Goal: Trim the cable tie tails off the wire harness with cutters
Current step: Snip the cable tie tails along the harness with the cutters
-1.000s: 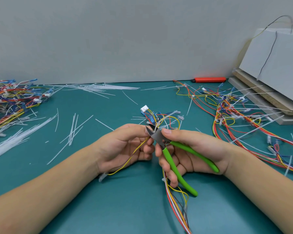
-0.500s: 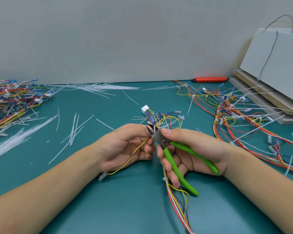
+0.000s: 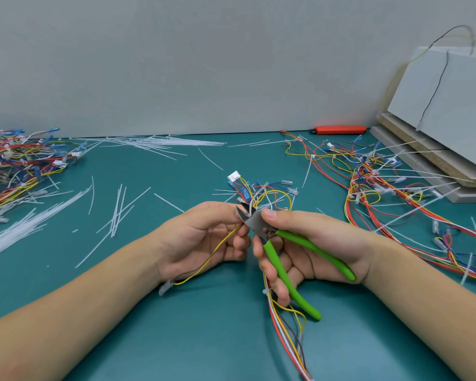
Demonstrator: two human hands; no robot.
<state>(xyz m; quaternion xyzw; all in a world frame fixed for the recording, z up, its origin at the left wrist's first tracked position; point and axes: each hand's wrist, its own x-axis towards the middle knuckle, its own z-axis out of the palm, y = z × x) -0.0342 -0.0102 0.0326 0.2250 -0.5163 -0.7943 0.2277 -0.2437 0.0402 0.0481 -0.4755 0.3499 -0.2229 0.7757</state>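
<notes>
Cutters [image 3: 254, 225] in my right hand [image 3: 311, 243] now gape wider at the harness [image 3: 259, 195] pinched by my left hand [image 3: 204, 235]; next tail awaits cutting.

bright, even light; edges perhaps slightly warped.

The cutters' [image 3: 261, 229] blades hide the spot where they meet the harness [image 3: 259, 196], so any tie tail there cannot be made out. The left hand [image 3: 204, 237] covers part of the harness. Its wires [image 3: 291, 342] and the left pile [image 3: 14, 169] run off the frame.
</notes>
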